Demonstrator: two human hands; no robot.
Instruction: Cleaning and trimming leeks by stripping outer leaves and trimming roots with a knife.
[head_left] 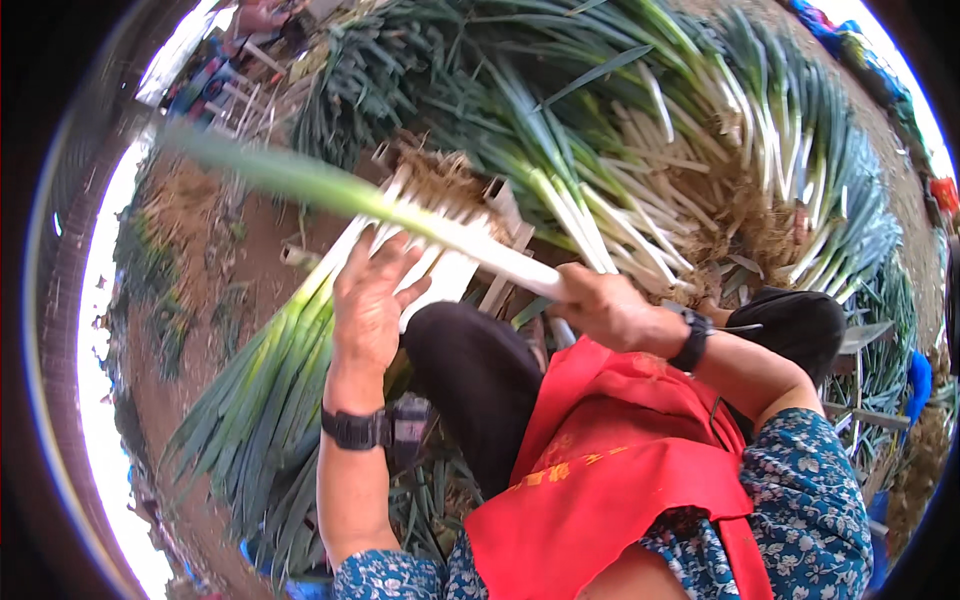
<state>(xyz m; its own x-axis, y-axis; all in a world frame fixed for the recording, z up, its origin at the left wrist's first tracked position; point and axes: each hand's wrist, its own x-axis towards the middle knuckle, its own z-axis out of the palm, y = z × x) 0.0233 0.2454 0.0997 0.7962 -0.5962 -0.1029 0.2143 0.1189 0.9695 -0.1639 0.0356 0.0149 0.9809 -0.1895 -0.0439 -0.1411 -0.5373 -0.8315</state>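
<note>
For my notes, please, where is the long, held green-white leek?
In the head view, the leek slants from upper left to the right hand, above the left hand.

Illegible yellow print (562, 472) on apron (620, 510)

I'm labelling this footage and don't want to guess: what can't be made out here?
1. Head view: the leaf tip of the long white-and-green leek, blurred, apparently by motion.
2. Head view: that leek's white end, hidden inside the bare right hand.
3. Head view: what the small blue-and-red items at upper left are; too small.
</note>
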